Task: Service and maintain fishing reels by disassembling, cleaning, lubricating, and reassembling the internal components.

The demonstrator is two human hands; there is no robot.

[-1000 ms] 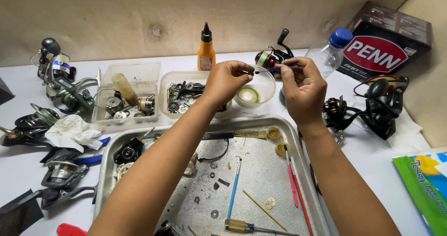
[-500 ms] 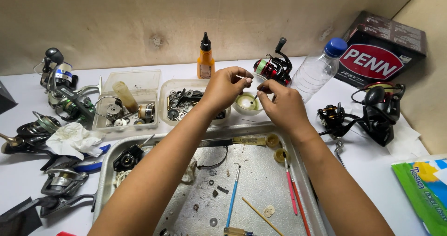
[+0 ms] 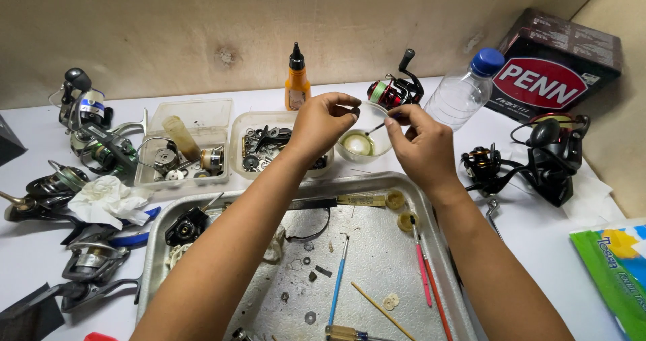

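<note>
Both hands pinched shut above a small bowl point(image 3: 361, 144): the right hand point(image 3: 420, 146) grips a thin tool point(image 3: 377, 127), the left hand point(image 3: 324, 122) a tiny part.

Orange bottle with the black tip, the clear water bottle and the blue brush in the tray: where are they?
orange bottle point(image 3: 296, 90), head view, on its orange body.
clear water bottle point(image 3: 459, 97), head view, on its clear side.
blue brush point(image 3: 336, 292), head view, on its handle.

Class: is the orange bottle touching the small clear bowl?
Apart. The head view shows white table between the orange bottle and the small clear bowl.
</note>
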